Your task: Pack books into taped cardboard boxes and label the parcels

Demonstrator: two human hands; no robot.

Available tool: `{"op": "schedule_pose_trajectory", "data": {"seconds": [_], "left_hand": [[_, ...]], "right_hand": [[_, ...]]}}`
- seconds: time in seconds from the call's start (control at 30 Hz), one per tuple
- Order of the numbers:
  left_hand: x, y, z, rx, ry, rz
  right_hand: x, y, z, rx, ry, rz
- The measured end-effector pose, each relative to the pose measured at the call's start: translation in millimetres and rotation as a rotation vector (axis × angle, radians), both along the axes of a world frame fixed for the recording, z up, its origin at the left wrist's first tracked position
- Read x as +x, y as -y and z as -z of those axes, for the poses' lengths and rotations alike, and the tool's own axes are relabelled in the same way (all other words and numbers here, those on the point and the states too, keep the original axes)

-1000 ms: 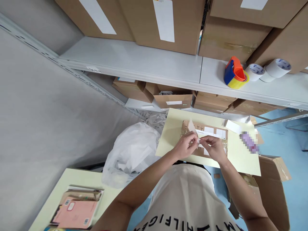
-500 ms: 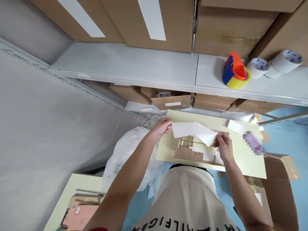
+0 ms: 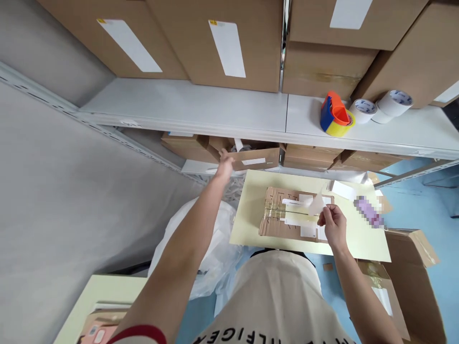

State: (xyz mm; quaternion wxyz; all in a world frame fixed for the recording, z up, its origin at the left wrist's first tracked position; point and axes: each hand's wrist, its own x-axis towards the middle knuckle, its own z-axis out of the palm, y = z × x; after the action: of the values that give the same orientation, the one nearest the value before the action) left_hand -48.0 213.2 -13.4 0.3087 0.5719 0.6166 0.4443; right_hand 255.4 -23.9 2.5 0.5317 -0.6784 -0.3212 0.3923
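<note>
My left hand (image 3: 225, 165) reaches to the open cardboard box (image 3: 270, 157) on the lower shelf, its fingers apart at the box's left front edge. Just beyond them, a white paper strip (image 3: 238, 145) stands over the box opening, apart from the fingers. My right hand (image 3: 333, 222) is closed on a white label (image 3: 316, 204), pinching its right end above the table. Beneath the label lies a flat, taped brown cardboard piece (image 3: 274, 224) with handwriting and white stickers on it.
The pale yellow table (image 3: 369, 248) also bears a white stack (image 3: 343, 190) and a blurred purple item (image 3: 368, 211). A tape dispenser (image 3: 336, 114) and several tape rolls (image 3: 364, 111) stand on the shelf. A white plastic bag (image 3: 211, 248) sits at left, an open carton (image 3: 412, 282) at right.
The long white paper stretched between both hands is now apart. My left hand has moved forward and left to the shelf box and opened; the right keeps a smaller white label.
</note>
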Motion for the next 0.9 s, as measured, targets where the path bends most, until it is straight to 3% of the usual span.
{"op": "schedule_pose_trajectory", "data": {"seconds": [0.1, 0.23, 0.37, 0.53, 0.67, 0.8, 0.9], "left_hand": [[7.5, 54.4, -0.5, 0.026, -0.036, 0.023], [43.8, 146.6, -20.2, 0.322, -0.223, 0.524], [80.4, 203.8, -39.5, 0.440, -0.389, 0.692], [92.5, 222.6, -39.4, 0.399, -0.371, 0.698], [89.4, 222.7, -39.6, 0.240, -0.116, 0.600], [89.0, 215.2, -41.4, -0.078, 0.283, 0.492], [92.9, 210.2, -39.1, -0.232, 0.427, 0.494]], "right_hand": [[-12.9, 8.7, -6.4, 0.039, -0.011, -0.043], [-33.7, 18.7, -17.7, 0.088, -0.042, -0.094], [-53.3, 29.1, -25.6, 0.114, -0.086, -0.120], [-61.2, 44.5, -28.4, 0.140, -0.119, -0.162], [-46.9, 59.9, -26.9, 0.197, 0.007, -0.300], [-22.7, 71.4, -21.6, 0.216, 0.440, -0.052], [-7.6, 72.0, -18.9, 0.185, 0.435, -0.032]]}}
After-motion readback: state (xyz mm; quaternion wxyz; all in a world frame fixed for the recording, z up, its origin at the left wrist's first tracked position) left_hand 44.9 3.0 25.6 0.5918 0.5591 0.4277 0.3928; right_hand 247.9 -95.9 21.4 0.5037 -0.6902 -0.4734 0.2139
